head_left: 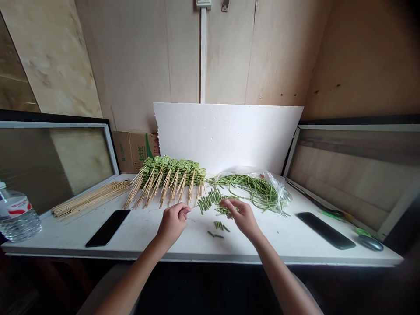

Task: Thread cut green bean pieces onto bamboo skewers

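Observation:
My left hand (174, 218) is closed round the end of a thin wooden skewer that points right. Cut green bean pieces (209, 200) are threaded side by side along this skewer. At its far end, my right hand (241, 214) pinches with thumb and fingers; what it holds there is too small to make out. Beneath and beside the right hand lies a small heap of cut pieces (222, 210), with a few loose pieces (218, 225) nearer the front. Behind the left hand, finished bean skewers (173, 168) are stacked with their sticks toward me.
Bare skewers (95, 197) lie at the left, near a phone (107, 227) and a water bottle (19, 214). Long beans (252, 186) in a plastic bag (282, 190) lie back right. A dark flat object (326, 230) and a mouse (370, 242) are right. A foam board (226, 135) stands behind.

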### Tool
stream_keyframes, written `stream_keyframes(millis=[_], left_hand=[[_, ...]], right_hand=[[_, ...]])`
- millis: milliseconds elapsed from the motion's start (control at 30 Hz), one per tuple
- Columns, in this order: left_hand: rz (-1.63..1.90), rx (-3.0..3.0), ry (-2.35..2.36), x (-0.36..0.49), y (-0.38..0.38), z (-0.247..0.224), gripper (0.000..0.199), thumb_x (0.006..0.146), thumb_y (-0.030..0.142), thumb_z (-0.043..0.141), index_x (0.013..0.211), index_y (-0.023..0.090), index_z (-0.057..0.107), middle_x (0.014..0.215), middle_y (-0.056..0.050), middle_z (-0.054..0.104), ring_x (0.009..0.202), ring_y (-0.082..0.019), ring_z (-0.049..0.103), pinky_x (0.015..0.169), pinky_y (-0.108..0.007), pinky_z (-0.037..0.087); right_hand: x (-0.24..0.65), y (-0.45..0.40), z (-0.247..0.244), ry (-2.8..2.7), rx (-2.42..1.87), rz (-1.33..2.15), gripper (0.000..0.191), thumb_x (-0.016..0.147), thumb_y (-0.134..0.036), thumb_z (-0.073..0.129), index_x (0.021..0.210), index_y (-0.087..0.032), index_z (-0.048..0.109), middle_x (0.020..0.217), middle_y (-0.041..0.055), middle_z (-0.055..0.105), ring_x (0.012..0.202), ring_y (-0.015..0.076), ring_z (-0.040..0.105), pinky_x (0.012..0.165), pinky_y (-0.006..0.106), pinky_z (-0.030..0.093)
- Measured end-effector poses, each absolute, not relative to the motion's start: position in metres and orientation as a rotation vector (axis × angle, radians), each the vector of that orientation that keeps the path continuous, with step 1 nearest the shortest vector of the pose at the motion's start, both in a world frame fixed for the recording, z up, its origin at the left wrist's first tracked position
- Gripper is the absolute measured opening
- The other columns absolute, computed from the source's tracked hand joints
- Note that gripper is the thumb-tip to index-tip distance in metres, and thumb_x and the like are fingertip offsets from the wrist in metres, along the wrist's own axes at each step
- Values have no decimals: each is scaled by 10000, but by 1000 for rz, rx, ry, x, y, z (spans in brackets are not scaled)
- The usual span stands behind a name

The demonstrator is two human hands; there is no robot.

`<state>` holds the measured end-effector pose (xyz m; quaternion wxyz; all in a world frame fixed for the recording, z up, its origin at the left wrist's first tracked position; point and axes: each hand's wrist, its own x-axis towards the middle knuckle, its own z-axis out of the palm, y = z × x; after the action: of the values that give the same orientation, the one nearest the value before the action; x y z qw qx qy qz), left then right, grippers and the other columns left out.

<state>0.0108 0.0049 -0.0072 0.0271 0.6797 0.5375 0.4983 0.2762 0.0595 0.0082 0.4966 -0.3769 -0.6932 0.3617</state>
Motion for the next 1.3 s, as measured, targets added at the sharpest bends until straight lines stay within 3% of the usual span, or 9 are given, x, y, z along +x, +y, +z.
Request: stream_keyframes(millis=[167,333,467,633,733,933,1133,1300], left_hand=[[1480,2041,1691,5,10,-8,251,955,260,492,823,177,689,632,-2,618,570,-146,563,613,-243,426],[1469,2009,1671,5,11,-10,264,958,291,491,815,177,680,625,-1,605,561,-148,555,601,-246,419],[1449,1989,1644,5,10,-11,270,958,307,493,824,177,687,626,-3,605,555,-148,553,591,-247,415],[1420,1969,1588,8,8,-10,272,951,313,502,814,173,692,625,-7,603,545,-141,537,571,-241,410],[1387,1963,1569,11,7,-10,264,941,304,509,807,172,694,621,-9,606,550,-142,539,566,-240,412],[1353,1953,1543,13,6,-11,279,945,313,511,808,165,704,616,-14,610,545,-141,542,570,-248,416],[1359,1955,1543,12,7,-12,288,945,321,512,808,162,709,611,-18,614,550,-145,556,570,-249,423],[1367,1963,1542,12,8,-11,293,945,329,514,801,162,707,608,-20,617,553,-152,569,571,-252,429]], right_hand=[[293,65,-4,-2232,-1328,617,89,818,-288,759,773,-244,822,809,70,791,712,257,710,601,328,509],[287,66,-17,-2262,-1536,470,125,757,-133,761,679,-229,784,754,81,777,696,256,708,577,310,460],[288,69,-12,-2074,-1350,615,78,800,-264,765,748,-206,777,798,98,775,720,252,708,598,319,511],[287,69,5,-1593,-962,1165,368,840,-546,725,935,-193,771,994,111,782,942,272,727,691,336,599],[284,66,11,-1314,-807,1363,385,795,-538,790,958,-189,778,1081,117,769,1051,272,704,812,347,603],[279,64,12,-1140,-719,1487,348,712,-481,884,879,-188,800,957,85,767,848,200,695,742,298,587],[279,64,11,-1154,-699,1495,322,699,-459,897,868,-202,800,899,55,758,812,172,678,715,266,559],[279,65,10,-1202,-746,1444,353,685,-495,888,864,-206,794,907,64,769,832,200,702,728,292,560]])
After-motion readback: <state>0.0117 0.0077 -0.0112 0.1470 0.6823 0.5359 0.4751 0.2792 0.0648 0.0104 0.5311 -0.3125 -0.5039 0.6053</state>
